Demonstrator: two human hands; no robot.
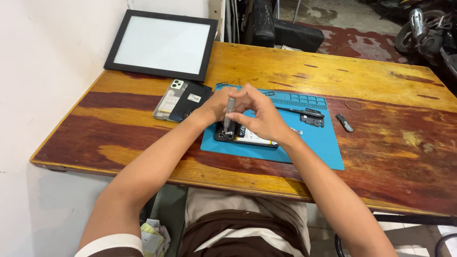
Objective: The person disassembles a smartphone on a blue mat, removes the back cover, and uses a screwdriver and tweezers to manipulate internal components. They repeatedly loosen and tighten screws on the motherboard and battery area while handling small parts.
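Wooden table (266,71) bears a blue mat (319,143); the opened phone (245,137) has parts already removed, while right hand (259,116) fingers pinch a screwdriver (229,114) upright, left hand (216,104) steadying.

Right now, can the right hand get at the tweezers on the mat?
Probably yes. The tweezers lie uncovered on the blue mat, just beyond the right hand, with nothing between them. But that hand's grip is on the screwdriver.

A work mat (328,143) was laid on the table (381,85), with an opened phone (247,137) on its near left part. Left of it two phone backs (181,101) were stacked; a framed panel (162,45) was propped beyond them. Tweezers (300,112) were placed on the mat's far part.
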